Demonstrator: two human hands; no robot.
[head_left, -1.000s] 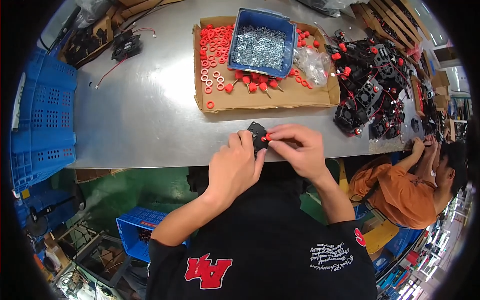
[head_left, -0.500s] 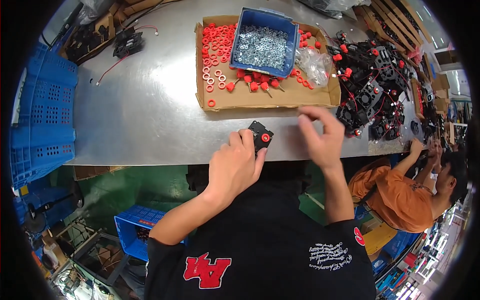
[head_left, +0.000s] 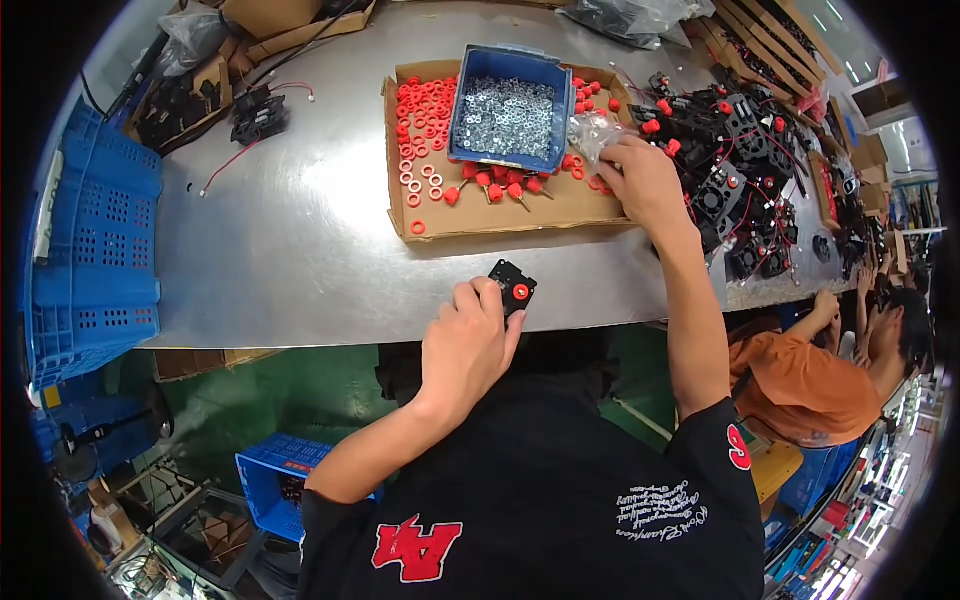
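Observation:
A small square black part point(head_left: 508, 272) with a red ring point(head_left: 521, 292) on its face is gripped by my left hand point(head_left: 462, 340), just above the table's front edge. The fingers lie on its left side and the thumb at its lower edge. My right hand point(head_left: 648, 185) reaches over the right end of a shallow cardboard tray point(head_left: 470, 217). Its thumb and bent forefinger look apart, beside a crumpled clear plastic bag point(head_left: 592, 132) and a few red rings. Part of the fingers is hidden.
In the tray stand a blue bin point(head_left: 510, 160) of small metal nuts, loose red rings point(head_left: 425, 110) and red-headed pieces with metal tips point(head_left: 495, 192). Black fan assemblies point(head_left: 740, 190) are heaped to the right. A blue crate point(head_left: 100, 230) stands left. A co-worker in orange point(head_left: 810, 385) sits at right.
My right hand has moved forward from the table's front edge to the tray's right end. My left hand keeps the black part in nearly the same place. The view has shifted slightly.

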